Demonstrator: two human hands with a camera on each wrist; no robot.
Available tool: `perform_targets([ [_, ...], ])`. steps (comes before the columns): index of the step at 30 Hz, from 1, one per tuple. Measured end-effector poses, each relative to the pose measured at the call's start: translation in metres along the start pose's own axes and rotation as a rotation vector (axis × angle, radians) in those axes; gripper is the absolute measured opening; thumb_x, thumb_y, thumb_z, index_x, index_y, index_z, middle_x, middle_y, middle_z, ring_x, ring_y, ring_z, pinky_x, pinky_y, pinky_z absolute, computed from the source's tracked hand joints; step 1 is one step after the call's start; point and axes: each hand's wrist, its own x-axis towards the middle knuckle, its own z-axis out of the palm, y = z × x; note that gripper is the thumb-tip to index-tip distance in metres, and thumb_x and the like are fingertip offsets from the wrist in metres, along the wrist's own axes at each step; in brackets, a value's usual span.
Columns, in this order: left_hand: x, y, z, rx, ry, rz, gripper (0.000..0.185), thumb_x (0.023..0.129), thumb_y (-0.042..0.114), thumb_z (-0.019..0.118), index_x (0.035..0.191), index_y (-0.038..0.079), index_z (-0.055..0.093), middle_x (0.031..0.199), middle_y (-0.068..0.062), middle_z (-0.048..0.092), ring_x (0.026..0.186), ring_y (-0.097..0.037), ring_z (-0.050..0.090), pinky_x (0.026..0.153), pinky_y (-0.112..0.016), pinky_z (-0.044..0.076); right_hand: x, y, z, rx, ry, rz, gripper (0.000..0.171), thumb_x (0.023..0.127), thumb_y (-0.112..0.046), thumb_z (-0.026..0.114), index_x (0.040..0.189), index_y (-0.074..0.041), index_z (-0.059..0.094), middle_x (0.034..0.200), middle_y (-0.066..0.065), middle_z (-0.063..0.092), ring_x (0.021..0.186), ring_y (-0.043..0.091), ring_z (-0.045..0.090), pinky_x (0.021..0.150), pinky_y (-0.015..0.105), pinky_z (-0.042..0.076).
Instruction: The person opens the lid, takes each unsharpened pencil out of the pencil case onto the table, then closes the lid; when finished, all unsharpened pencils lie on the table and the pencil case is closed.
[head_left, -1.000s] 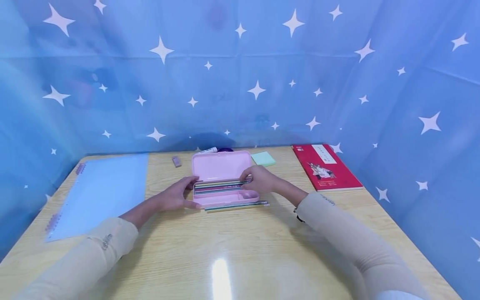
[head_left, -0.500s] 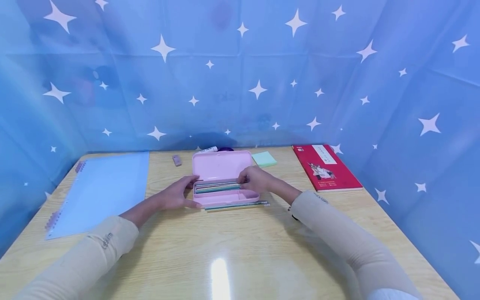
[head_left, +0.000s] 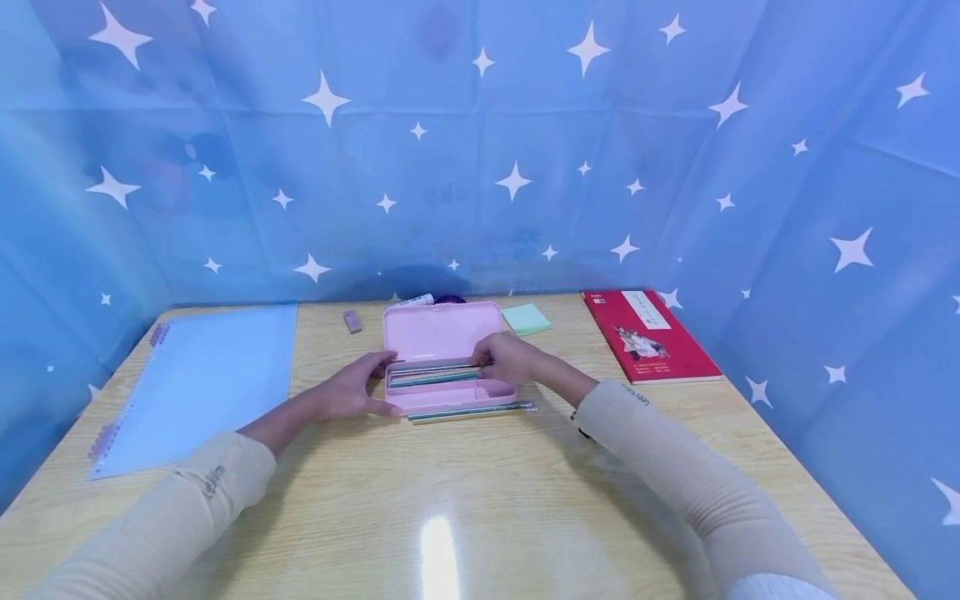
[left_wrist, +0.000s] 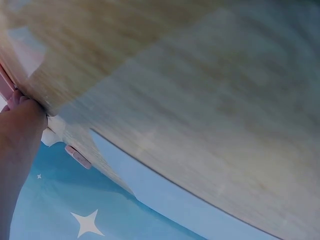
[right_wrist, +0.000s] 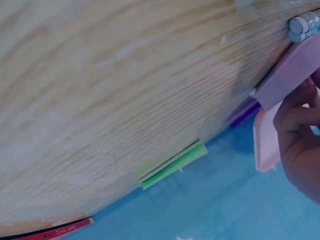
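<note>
An open pink pencil case (head_left: 441, 327) lies on the table with its lid tipped back. My left hand (head_left: 347, 392) holds its left end, thumb at the front corner and fingers at the back. Several pencils (head_left: 431, 377) lie lengthwise in the case. At their right ends my right hand (head_left: 512, 358) reaches in with curled fingers and pinches them; its fingertips are partly hidden. Along the case's front edge lie a few loose pencils (head_left: 461, 414). In the right wrist view, the curled right hand (right_wrist: 300, 130) is beside the case's end wall (right_wrist: 287, 77).
Left of the case are a pale blue sheet (head_left: 202, 383) and a small purple eraser-like block (head_left: 352, 322). Behind it stand a white tube (head_left: 417, 300) and a dark purple object (head_left: 450, 299). Green sticky notes (head_left: 527, 318) and a red book (head_left: 648, 337) lie to the right.
My right hand has moved slightly left and deeper over the case, and the pencils inside have shifted and bunched. The left hand stays on the case's left end.
</note>
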Motion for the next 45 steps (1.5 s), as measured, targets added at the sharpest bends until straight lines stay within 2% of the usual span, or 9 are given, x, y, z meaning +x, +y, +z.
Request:
perform_targets([
  [6, 0.001, -0.001, 0.001, 0.002, 0.003, -0.014, 0.107, 0.079, 0.041, 0.084, 0.154, -0.002, 0.022, 0.148, -0.020, 0.039, 0.133, -0.035, 0.042, 0.113, -0.049, 0.032, -0.001, -0.001, 0.001, -0.015, -0.006, 0.006, 0.005, 0.091, -0.002, 0.068, 0.094, -0.003, 0.072, 0.085, 0.001, 0.068, 0.080, 0.013, 0.059, 0.077, 0.028, 0.052],
  [12, 0.001, 0.002, 0.002, -0.012, -0.004, 0.000, 0.106, 0.080, 0.040, 0.083, 0.154, -0.004, 0.022, 0.147, -0.022, 0.039, 0.131, -0.036, 0.042, 0.112, -0.051, 0.033, -0.013, -0.002, -0.003, -0.008, 0.094, 0.035, 0.006, 0.090, -0.006, 0.072, 0.092, -0.012, 0.075, 0.089, -0.004, 0.070, 0.088, 0.014, 0.063, 0.080, 0.031, 0.053],
  [18, -0.002, 0.004, 0.000, 0.016, 0.007, -0.012, 0.108, 0.078, 0.041, 0.084, 0.154, -0.003, 0.022, 0.148, -0.021, 0.039, 0.132, -0.036, 0.042, 0.113, -0.051, 0.031, -0.040, -0.003, -0.012, 0.086, 0.158, 0.001, 0.005, 0.088, -0.010, 0.076, 0.092, -0.012, 0.075, 0.087, -0.006, 0.070, 0.081, 0.018, 0.063, 0.070, 0.029, 0.053],
  [25, -0.004, 0.006, -0.004, 0.024, 0.018, -0.016, 0.109, 0.077, 0.042, 0.084, 0.154, -0.003, 0.022, 0.147, -0.021, 0.040, 0.133, -0.036, 0.042, 0.114, -0.051, 0.030, -0.082, -0.004, -0.015, 0.142, 0.099, 0.002, 0.005, 0.086, -0.013, 0.078, 0.091, -0.013, 0.079, 0.087, -0.009, 0.073, 0.077, 0.016, 0.060, 0.062, 0.025, 0.046],
  [29, -0.004, 0.005, -0.006, 0.016, 0.014, -0.016, 0.109, 0.077, 0.041, 0.084, 0.154, -0.003, 0.021, 0.148, -0.022, 0.039, 0.133, -0.037, 0.041, 0.114, -0.052, 0.030, -0.097, -0.002, -0.008, 0.139, 0.077, 0.025, 0.006, 0.085, -0.014, 0.079, 0.091, -0.013, 0.080, 0.086, -0.010, 0.073, 0.081, 0.010, 0.063, 0.070, 0.026, 0.051],
  [34, -0.004, 0.003, -0.006, 0.006, 0.014, -0.008, 0.108, 0.077, 0.040, 0.085, 0.154, -0.004, 0.022, 0.146, -0.022, 0.041, 0.132, -0.037, 0.042, 0.114, -0.052, 0.030, -0.104, -0.002, 0.001, 0.109, 0.057, 0.053, 0.006, 0.085, -0.015, 0.079, 0.091, -0.014, 0.080, 0.086, -0.011, 0.073, 0.085, 0.006, 0.065, 0.082, 0.035, 0.055],
  [39, -0.004, 0.000, -0.003, 0.010, 0.024, 0.005, 0.107, 0.077, 0.039, 0.085, 0.153, -0.004, 0.024, 0.144, -0.022, 0.042, 0.130, -0.037, 0.044, 0.113, -0.052, 0.032, -0.108, -0.002, 0.005, 0.044, 0.044, 0.049, 0.009, 0.087, -0.007, 0.075, 0.095, -0.010, 0.079, 0.092, -0.003, 0.075, 0.087, 0.010, 0.065, 0.079, 0.030, 0.055],
  [45, -0.003, 0.004, -0.001, 0.015, 0.010, 0.006, 0.108, 0.078, 0.040, 0.084, 0.153, -0.004, 0.022, 0.146, -0.022, 0.040, 0.131, -0.037, 0.042, 0.114, -0.051, 0.031, -0.112, -0.002, 0.005, 0.051, 0.061, 0.074, 0.006, 0.086, -0.011, 0.077, 0.090, -0.014, 0.079, 0.088, -0.009, 0.073, 0.078, 0.008, 0.061, 0.071, 0.025, 0.052],
])
